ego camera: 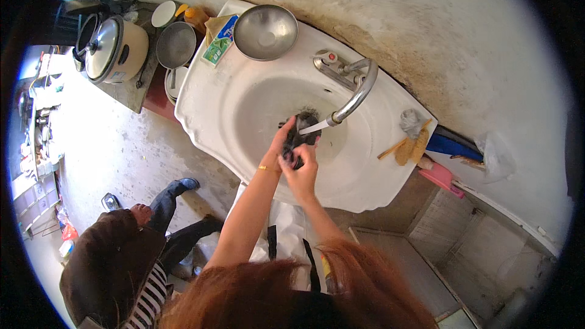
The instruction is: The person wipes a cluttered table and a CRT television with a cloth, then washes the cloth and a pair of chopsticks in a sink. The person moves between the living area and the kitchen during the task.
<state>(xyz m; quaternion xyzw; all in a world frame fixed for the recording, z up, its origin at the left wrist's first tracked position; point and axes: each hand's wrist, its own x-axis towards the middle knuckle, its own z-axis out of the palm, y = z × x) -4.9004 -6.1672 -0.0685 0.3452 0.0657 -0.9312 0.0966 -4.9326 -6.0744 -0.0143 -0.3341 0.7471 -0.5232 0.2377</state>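
A dark, wet object [305,124], too unclear to name, is held by both my hands over the white ceramic washbasin [210,121]. My left hand [279,145] grips it along its left side, while the fingers of my right hand [301,164] press on its lower end. Water [316,127] streams onto it from the curved metal faucet [361,93]. Shallow water and dark bits lie in the bowl around it. Parts of the object are hidden by my fingers.
On the basin's rim stand a metal bowl [265,32], a green and blue packet [220,43], steel wool [411,121] and brownish scrubbers [404,151]. A rice cooker [119,50] and a frying pan [176,45] are at left. Another person [114,256] is at lower left.
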